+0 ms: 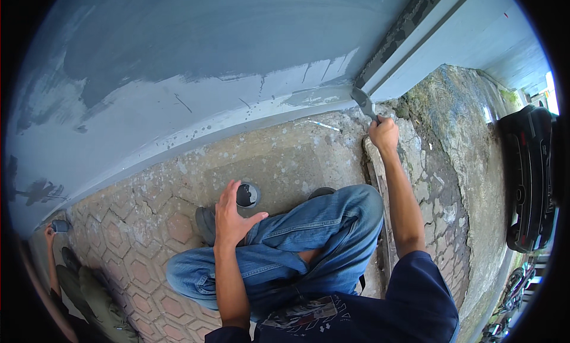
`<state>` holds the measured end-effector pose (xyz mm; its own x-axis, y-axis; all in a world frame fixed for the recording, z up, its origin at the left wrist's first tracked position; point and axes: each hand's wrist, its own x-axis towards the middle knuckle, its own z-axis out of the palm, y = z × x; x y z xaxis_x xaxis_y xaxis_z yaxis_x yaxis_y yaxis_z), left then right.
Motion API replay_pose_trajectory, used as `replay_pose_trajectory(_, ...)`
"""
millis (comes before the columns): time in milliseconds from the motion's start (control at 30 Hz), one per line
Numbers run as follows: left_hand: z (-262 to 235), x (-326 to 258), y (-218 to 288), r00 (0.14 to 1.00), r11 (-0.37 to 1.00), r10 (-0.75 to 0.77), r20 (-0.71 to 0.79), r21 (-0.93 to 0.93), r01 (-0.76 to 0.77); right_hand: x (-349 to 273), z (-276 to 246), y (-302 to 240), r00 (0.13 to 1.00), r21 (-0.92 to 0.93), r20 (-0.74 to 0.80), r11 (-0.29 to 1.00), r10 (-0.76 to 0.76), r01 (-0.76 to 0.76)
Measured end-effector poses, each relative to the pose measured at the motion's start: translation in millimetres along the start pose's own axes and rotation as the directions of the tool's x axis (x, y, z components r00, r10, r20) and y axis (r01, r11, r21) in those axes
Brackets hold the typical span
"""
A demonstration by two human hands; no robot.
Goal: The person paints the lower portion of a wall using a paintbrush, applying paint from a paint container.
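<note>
My right hand (385, 133) is closed round the handle of a paintbrush (363, 102). The brush's dark grey head touches the bottom corner of the wall, where the pillar meets the ground. My left hand (231, 218) is open, thumb and fingers spread, just beside a round cup (248, 195) of dark grey paint on the ground. Whether its fingers touch the cup's rim I cannot tell. The wall (196, 58) has dark grey paint above and a paler, unevenly covered band with drips along its foot.
At the lower left another person's hand (51, 231) holds a dark grey container (60, 225) near the wall. Hexagonal paving (139, 275) and cracked concrete (424, 189) lie around my bent legs. A thin white stick (323, 125) lies by the wall. A black car (528, 177) stands far right.
</note>
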<state>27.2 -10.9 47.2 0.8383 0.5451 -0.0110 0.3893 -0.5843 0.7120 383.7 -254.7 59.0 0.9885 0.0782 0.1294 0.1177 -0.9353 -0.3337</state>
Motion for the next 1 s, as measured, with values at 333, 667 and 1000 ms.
replay_pose_trajectory(333,2.9,0.1,-3.2,1.0,0.999,0.024,-0.014,-0.045,-0.024,-43.7,-37.3,52.9,0.988,0.393,0.081,0.906,0.135,-0.156)
replay_pose_trajectory(667,4.9,-6.7,-5.9,0.999,0.995,0.033,0.03,-0.094,-0.03,-153.8,-195.3,378.9,0.828,-0.577,-0.288,0.603,0.482,-0.551)
replay_pose_trajectory(1000,7.2,-3.5,-11.2,0.997,0.993,-0.073,0.04,-0.09,0.076,-255.5,-320.4,426.3,0.586,-0.463,-0.462,0.382,0.665,-0.799)
